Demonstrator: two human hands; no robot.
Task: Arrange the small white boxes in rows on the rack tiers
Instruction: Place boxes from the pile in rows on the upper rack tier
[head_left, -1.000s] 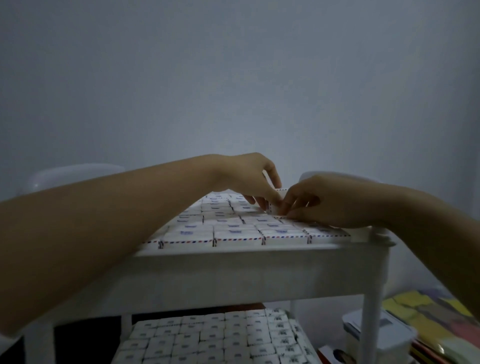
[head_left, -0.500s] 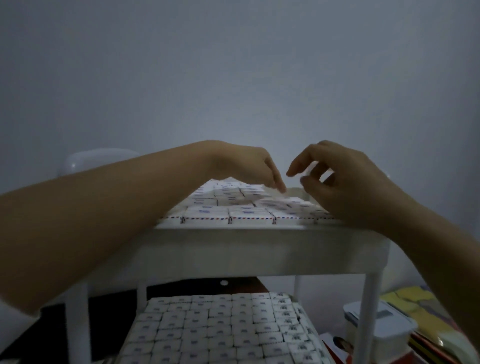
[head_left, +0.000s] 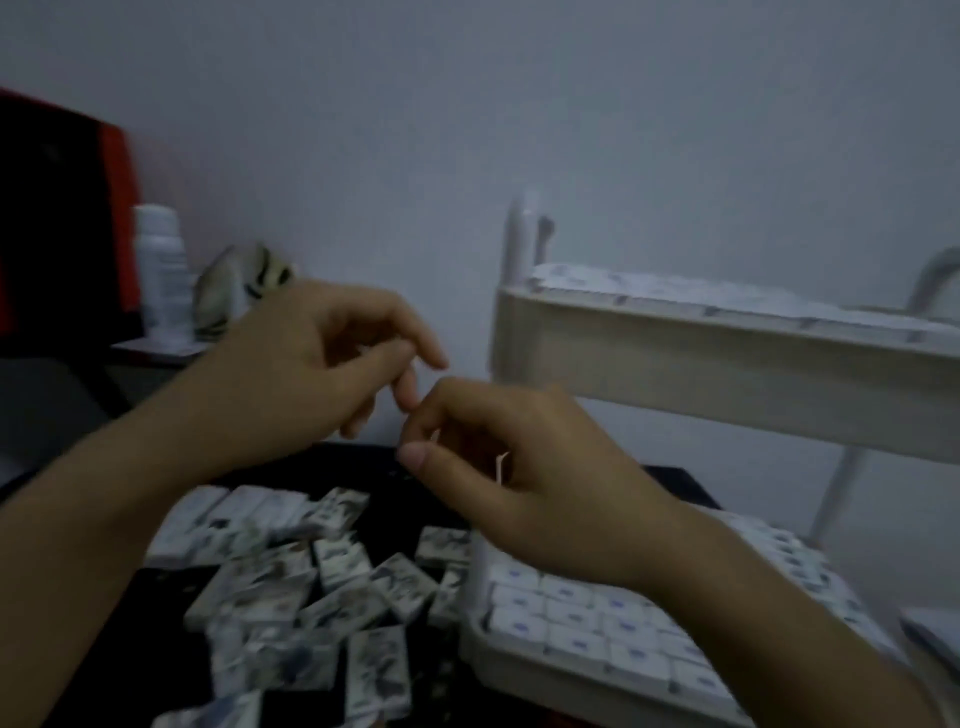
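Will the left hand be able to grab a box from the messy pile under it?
Probably yes. The left hand hangs loose and empty above the jumbled pile of boxes, with nothing between them. The right hand is beside it, not below it.

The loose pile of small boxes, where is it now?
In the head view the loose pile lies lower left on a dark surface, below the left hand, directly left of the rack's filled lower tier.
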